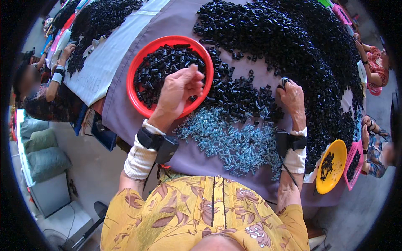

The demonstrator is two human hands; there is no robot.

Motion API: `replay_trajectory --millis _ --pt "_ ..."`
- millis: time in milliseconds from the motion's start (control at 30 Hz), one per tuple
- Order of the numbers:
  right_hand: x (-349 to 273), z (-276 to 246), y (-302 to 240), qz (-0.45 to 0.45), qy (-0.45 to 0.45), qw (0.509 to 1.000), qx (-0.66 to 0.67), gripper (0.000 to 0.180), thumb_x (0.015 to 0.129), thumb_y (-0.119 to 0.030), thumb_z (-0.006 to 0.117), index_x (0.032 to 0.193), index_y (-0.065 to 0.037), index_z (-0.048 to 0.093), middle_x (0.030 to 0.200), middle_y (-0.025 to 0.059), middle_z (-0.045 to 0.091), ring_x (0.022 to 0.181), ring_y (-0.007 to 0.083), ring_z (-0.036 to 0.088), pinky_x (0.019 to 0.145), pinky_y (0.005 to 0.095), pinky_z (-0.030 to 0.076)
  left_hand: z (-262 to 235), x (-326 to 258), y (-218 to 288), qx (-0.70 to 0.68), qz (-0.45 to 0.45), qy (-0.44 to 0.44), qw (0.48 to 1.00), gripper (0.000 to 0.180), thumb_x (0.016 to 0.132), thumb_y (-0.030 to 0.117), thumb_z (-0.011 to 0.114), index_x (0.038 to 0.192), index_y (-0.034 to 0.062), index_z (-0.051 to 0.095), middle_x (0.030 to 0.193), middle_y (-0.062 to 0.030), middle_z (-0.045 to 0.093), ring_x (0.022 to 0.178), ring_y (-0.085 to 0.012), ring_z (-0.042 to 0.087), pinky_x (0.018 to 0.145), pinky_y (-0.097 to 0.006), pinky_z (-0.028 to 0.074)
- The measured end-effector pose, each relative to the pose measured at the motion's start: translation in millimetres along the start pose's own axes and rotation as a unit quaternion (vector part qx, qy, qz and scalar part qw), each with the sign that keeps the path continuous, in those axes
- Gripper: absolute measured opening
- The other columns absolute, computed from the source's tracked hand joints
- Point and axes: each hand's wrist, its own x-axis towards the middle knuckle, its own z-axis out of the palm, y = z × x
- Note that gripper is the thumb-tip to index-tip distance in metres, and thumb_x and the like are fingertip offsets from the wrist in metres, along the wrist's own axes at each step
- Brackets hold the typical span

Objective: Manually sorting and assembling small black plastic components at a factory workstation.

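Observation:
My left hand (181,88) is over the right half of a red basin (135,94) filled with small black plastic tube-like parts (157,67). Its fingers are curled together, and whatever lies inside them is hidden. On the right, my right hand (292,97) pinches a small black tubular part (284,80) between thumb and fingers, above the purple tablecloth. Between the hands, loose black parts (238,94) lie spread out. Nearer to me is a pile of small bluish metal springs (234,142), touching the black parts.
A huge heap of black parts (293,33) covers the far and right table. At right are a yellow basin (340,157) and a pink basket (353,167). Other people's hands work at both sides. A dark blue crate (102,130) stands by the table's left edge.

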Motion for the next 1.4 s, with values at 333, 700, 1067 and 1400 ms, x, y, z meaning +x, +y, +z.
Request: replay_trajectory --millis 333,700,1067,1400 --pt "-1.2 -61.5 -65.6 -0.108 0.055 0.969 0.216 0.015 0.072 -0.013 0.068 0.080 -0.002 0.063 0.080 0.0134 0.064 0.076 0.0300 0.059 0.072 0.0372 0.045 80.9 15.9 -27.6 0.114 -0.061 -0.189 0.973 0.032 0.091 0.031 0.056 0.102 0.0009 0.060 0.083 -0.0049 0.064 0.073 -0.0111 0.062 0.068 -0.025 0.053" --pt "-12.1 -64.8 -65.3 -0.083 -0.032 0.950 0.300 0.017 0.070 -0.015 0.069 0.074 0.000 0.062 0.073 0.0146 0.060 0.066 0.0297 0.057 0.061 0.0372 0.044 65.1 22.3 -31.3 0.038 -0.089 -0.234 0.967 0.024 0.090 0.019 0.057 0.104 -0.0007 0.060 0.087 -0.0071 0.065 0.075 -0.0124 0.064 0.071 -0.027 0.054" --pt "-0.8 -30.7 -61.3 -0.061 -0.110 0.924 0.361 0.011 0.075 -0.006 0.061 0.082 0.002 0.061 0.073 0.0195 0.060 0.066 0.0289 0.062 0.059 0.0354 0.047 64.6 19.2 -68.6 0.042 -0.156 -0.259 0.952 0.021 0.089 0.017 0.058 0.103 0.0008 0.057 0.091 -0.0087 0.064 0.084 -0.0147 0.064 0.075 -0.028 0.054" --pt "-33.6 -38.5 -38.0 -0.002 -0.070 0.959 0.276 0.014 0.076 -0.009 0.064 0.074 0.004 0.060 0.071 0.0168 0.058 0.064 0.0327 0.058 0.057 0.0387 0.044 67.0 28.6 -54.1 0.092 -0.069 -0.188 0.975 0.020 0.090 0.016 0.057 0.103 0.0014 0.057 0.094 -0.0090 0.064 0.088 -0.0158 0.064 0.076 -0.029 0.053"
